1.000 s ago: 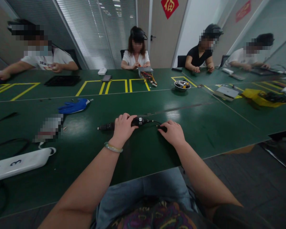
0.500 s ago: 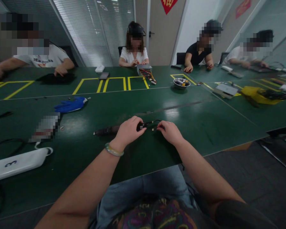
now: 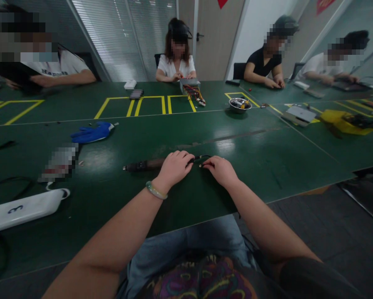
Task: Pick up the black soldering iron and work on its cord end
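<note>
1. Curling fingers of left hand (image 3: 175,168) over driver (image 3: 146,165), leaving bit (image 3: 124,168) left of them.
2. Pinching plug (image 3: 200,165) in right hand (image 3: 222,171), just right of left fingers.
3. Seemingly having cord (image 3: 206,156) attached already, leaving plug unconnected.

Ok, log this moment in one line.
left hand: gripping rear of dark tool | right hand: pinching small metal-tipped piece | blue glove: on green table
</note>
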`<action>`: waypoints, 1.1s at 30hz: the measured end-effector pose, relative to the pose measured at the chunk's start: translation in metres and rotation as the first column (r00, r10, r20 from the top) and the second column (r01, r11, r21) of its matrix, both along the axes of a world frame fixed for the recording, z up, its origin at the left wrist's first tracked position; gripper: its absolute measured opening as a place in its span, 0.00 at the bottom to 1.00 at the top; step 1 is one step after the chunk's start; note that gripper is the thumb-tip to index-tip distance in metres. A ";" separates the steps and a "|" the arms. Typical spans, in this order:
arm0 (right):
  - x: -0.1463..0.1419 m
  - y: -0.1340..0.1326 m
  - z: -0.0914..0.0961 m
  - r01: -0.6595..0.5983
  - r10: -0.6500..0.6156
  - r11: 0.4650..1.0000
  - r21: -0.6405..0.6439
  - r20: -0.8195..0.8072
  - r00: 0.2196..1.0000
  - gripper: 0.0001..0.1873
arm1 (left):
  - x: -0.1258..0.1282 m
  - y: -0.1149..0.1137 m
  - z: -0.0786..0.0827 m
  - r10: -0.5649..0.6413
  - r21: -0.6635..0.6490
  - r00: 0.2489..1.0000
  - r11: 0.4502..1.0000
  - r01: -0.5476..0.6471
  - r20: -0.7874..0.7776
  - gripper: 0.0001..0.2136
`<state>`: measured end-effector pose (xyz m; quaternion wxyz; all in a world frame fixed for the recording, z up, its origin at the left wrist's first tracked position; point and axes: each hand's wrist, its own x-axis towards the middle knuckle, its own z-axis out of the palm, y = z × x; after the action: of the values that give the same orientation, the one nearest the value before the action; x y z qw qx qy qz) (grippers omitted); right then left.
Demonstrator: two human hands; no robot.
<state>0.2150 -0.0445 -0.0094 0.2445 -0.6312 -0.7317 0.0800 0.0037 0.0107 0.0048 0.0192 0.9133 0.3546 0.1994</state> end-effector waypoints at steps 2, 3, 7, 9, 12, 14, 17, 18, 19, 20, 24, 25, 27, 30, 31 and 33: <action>0.001 0.000 0.000 0.004 -0.004 1.000 0.003 -0.008 1.000 0.05 | -0.002 0.000 0.000 -0.032 -0.018 0.999 0.999 0.032 -0.001 0.12; 0.001 0.000 0.000 0.006 -0.006 1.000 0.009 -0.010 1.000 0.05 | -0.003 0.001 0.001 -0.050 -0.025 0.999 0.998 0.050 0.002 0.12; 0.001 0.001 -0.002 -0.003 0.003 0.999 0.044 0.002 1.000 0.05 | -0.007 0.002 0.000 -0.102 -0.051 0.994 0.993 0.104 0.026 0.12; 0.001 0.002 -0.003 -0.008 0.007 0.998 0.056 0.014 1.000 0.05 | -0.007 0.002 -0.001 -0.104 -0.061 0.994 0.992 0.106 0.034 0.12; -0.002 0.004 -0.004 -0.021 0.020 0.998 0.054 0.024 1.000 0.06 | -0.007 0.003 -0.002 -0.091 -0.072 0.995 0.993 0.093 0.039 0.12; -0.004 0.005 -0.005 -0.035 0.034 0.998 0.047 0.024 0.999 0.06 | -0.007 0.003 -0.003 -0.085 -0.076 0.996 0.993 0.087 0.040 0.12; -0.008 0.007 -0.005 -0.046 0.045 0.998 0.031 0.029 0.999 0.07 | -0.007 0.004 -0.004 -0.079 -0.081 0.996 0.993 0.082 0.039 0.12; -0.009 0.007 -0.006 -0.047 0.046 0.998 0.030 0.033 0.998 0.07 | -0.007 0.004 -0.004 -0.078 -0.083 0.996 0.993 0.081 0.039 0.12; -0.010 0.007 -0.006 -0.046 0.045 0.998 0.034 0.037 0.998 0.07 | -0.007 0.004 -0.004 -0.077 -0.083 0.996 0.993 0.080 0.041 0.12; -0.011 0.007 -0.006 -0.047 0.045 0.998 0.044 0.039 0.998 0.07 | -0.007 0.004 -0.004 -0.076 -0.083 0.996 0.993 0.079 0.043 0.12; -0.013 0.007 -0.005 -0.060 0.058 0.995 0.079 0.035 0.998 0.07 | -0.006 0.003 -0.003 -0.064 -0.082 0.997 0.994 0.068 0.050 0.12; -0.013 0.007 -0.005 -0.062 0.059 0.995 0.078 0.031 0.998 0.07 | -0.006 0.003 -0.003 -0.061 -0.083 0.997 0.994 0.065 0.050 0.12; -0.014 0.007 -0.005 -0.055 0.054 0.996 0.071 0.021 0.998 0.07 | -0.006 0.002 -0.002 -0.060 -0.086 0.997 0.994 0.065 0.051 0.12; -0.017 0.010 -0.007 -0.043 0.043 0.997 0.061 0.000 0.999 0.06 | -0.006 0.002 -0.002 -0.065 -0.081 0.996 0.994 0.070 0.055 0.12; -0.018 0.011 -0.008 -0.038 0.039 0.998 0.056 -0.006 0.999 0.06 | -0.007 0.002 -0.003 -0.067 -0.078 0.996 0.994 0.072 0.056 0.12; -0.019 0.014 -0.009 -0.029 0.029 0.999 0.044 -0.013 0.999 0.10 | -0.007 0.002 -0.003 -0.069 -0.069 0.996 0.995 0.072 0.056 0.12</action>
<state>0.1957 -0.0304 -0.0186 0.2620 -0.6145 -0.7407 0.0716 -0.0030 0.0127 0.0017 0.0682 0.9183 0.3284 0.2102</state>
